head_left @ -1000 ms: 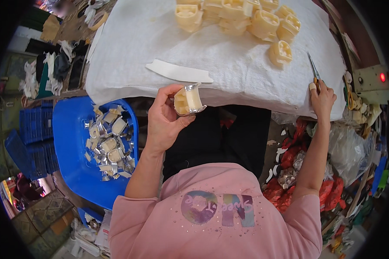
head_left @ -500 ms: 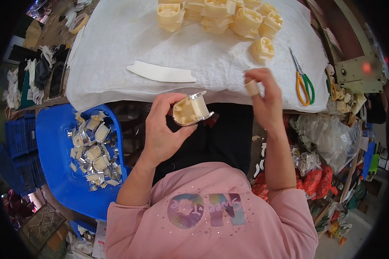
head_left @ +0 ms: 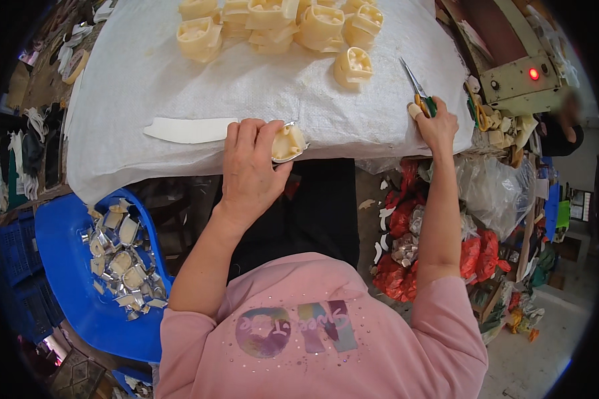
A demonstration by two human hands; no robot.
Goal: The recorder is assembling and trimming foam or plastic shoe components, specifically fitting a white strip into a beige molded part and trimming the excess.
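Observation:
My left hand (head_left: 249,166) is closed around a small cream moulded piece with a shiny silver edge (head_left: 288,143), held at the front edge of the cloth-covered table. At the table's right side, my right hand (head_left: 438,128) grips the orange and green handles of a pair of scissors (head_left: 412,78). The blades point away from me, and the hand hides much of the handles. A finger of this hand wears a tan wrap. Left of the cream piece, a curved white strip (head_left: 190,130) lies flat on the white cloth (head_left: 133,93).
Several cream moulded pieces (head_left: 323,30) stand in a group at the far side. A blue bin (head_left: 66,266) on the left holds silver-edged pieces (head_left: 123,259). Red plastic bags (head_left: 402,223) lie low on the right. A box with a red light (head_left: 527,83) stands beyond the table.
My right hand has moved right and taken hold of the scissors' handles. My left hand has turned over the silver-edged piece and covers more of it. The whole view has shifted.

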